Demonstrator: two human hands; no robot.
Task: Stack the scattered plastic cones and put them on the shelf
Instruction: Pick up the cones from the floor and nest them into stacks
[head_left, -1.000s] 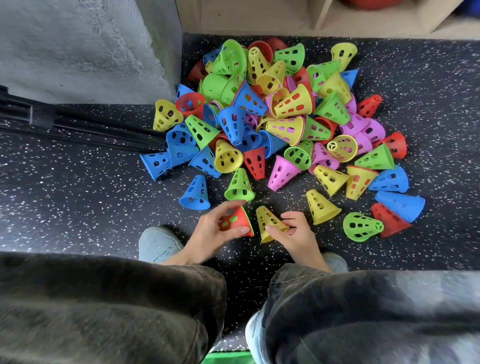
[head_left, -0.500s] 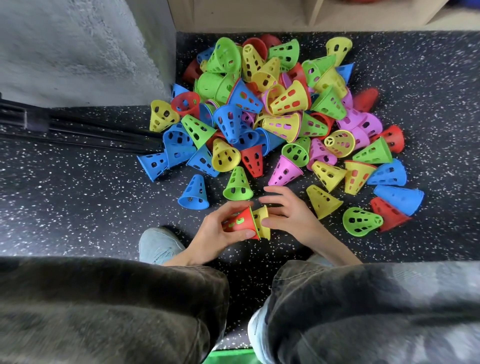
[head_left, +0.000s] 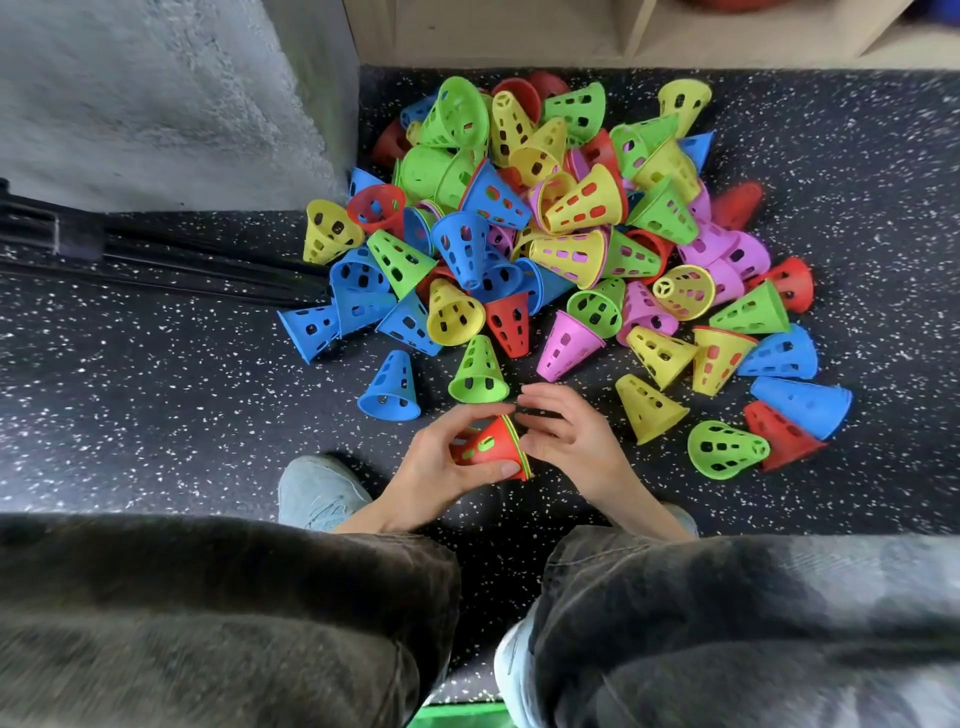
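Nested stack of cones (head_left: 493, 447), red outermost with green and yellow rims showing at its wide end, lies on its side just above the floor. Its long axis runs left to right, narrow tip toward the left hand (head_left: 434, 467), open mouth toward the right hand (head_left: 569, 439). Left hand grips the stack, thumb along the near side, fingers curled over the far side. Right hand sits at the mouth, fingers loosely spread; whether it holds anything cannot be told. Nearest loose cones: a green cone (head_left: 478, 371) just beyond the fingertips, a blue cone (head_left: 390, 387) to its left, and a yellow cone (head_left: 649, 408) to the right. Judgement: the right hand is nearer and suited to feed the mouth. Shelf (head_left: 623, 36) lies beyond the pile.
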